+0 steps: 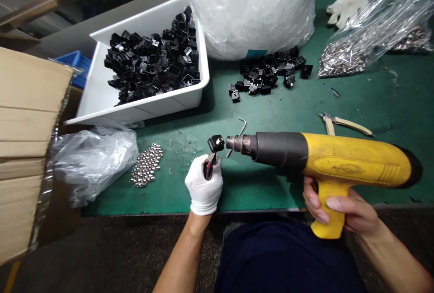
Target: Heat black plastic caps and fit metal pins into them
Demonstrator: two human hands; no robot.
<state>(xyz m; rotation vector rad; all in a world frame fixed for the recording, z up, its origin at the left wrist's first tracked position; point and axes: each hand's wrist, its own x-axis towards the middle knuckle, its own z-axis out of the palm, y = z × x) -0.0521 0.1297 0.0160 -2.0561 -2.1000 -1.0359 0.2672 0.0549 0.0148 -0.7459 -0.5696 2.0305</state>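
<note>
with our left fingers closed round the pliers, we should steady the black part just beside the nozzle, seemingly not touching; our right fingers clasp the heat gun, best held level with the metal stud.

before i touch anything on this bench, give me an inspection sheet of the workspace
surface: green table, pale marks left of the black part
job's things: black part at the tips of the pliers, heat gun pointing at it; black pile behind; metal fittings at left
clutter: hex key, cutters, loose glove, crumpled bag
hands: left hand, gloved, closed on the pliers; right hand, bare, around the heat gun's handle
cables: nothing seen
surroundings: white bin of black parts, big bag, bag of fittings, carton at far left
</note>
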